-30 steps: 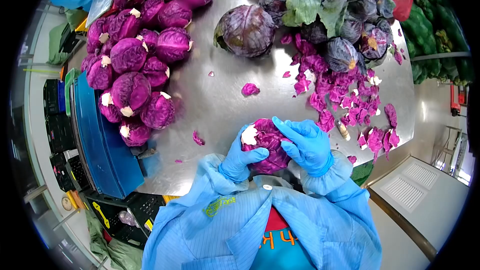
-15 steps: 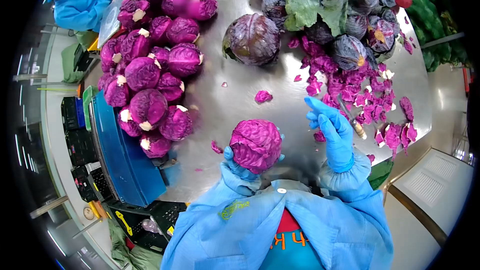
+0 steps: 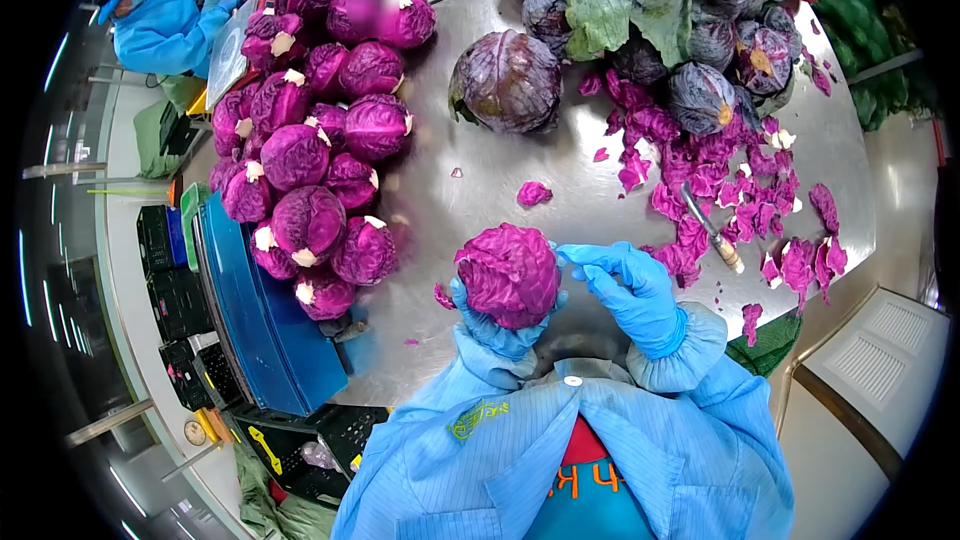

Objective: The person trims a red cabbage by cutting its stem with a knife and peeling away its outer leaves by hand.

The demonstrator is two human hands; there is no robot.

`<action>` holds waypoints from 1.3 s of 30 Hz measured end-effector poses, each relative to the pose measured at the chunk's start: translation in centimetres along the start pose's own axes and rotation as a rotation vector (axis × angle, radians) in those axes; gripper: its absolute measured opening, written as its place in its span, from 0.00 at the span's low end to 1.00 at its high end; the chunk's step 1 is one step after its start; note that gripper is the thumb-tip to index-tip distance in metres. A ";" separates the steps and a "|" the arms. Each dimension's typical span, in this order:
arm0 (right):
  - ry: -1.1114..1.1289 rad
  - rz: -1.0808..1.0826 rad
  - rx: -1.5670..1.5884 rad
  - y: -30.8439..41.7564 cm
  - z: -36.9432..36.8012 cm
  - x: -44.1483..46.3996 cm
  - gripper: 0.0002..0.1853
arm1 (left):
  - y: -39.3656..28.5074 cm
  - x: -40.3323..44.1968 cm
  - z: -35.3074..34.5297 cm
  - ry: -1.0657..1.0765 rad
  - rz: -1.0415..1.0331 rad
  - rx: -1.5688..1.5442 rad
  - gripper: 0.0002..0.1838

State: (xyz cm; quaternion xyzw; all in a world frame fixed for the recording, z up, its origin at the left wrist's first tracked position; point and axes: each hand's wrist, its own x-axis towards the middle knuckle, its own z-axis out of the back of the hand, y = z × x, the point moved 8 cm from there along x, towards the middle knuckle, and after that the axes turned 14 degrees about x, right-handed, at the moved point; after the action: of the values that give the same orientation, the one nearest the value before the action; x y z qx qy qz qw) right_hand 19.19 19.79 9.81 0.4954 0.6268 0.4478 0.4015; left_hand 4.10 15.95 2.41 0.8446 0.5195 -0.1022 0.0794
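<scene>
A peeled purple cabbage (image 3: 509, 275) rests in my left hand (image 3: 500, 332), which cups it from below with the fingers wrapped round its sides. My right hand (image 3: 632, 292), in a blue glove, is at the cabbage's right side, its fingertips bunched near the surface; whether a bit of leaf is between them is too small to tell. Beyond the cabbage a loose leaf piece (image 3: 534, 194) lies on the metal table (image 3: 440, 160). To the right, a knife (image 3: 714, 230) with a light handle lies by a heap of leaf scraps (image 3: 700, 165).
Peeled cabbages (image 3: 309, 219) are piled at the left, above a blue bin (image 3: 270, 315). Darker unpeeled cabbages (image 3: 507, 81) stand at the back. Black crates (image 3: 300, 465) are at the lower left. A co-worker (image 3: 165, 25) in blue is at the far upper left.
The cabbage was turned in my left hand, its white stem end now out of sight. My right hand moved away to the right, then came back beside it. The view has shifted slightly.
</scene>
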 end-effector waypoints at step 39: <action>-0.097 -0.211 0.443 -1.0 -2.1 -0.7 0.13 | -1.3 -2.8 0.4 -0.322 -0.072 0.421 0.60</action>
State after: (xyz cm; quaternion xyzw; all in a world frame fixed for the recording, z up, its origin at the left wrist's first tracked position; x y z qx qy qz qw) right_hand 17.12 18.64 9.51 0.5242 0.7378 0.2307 0.3573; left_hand 1.64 14.06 2.69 0.7963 0.4973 -0.3436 -0.0200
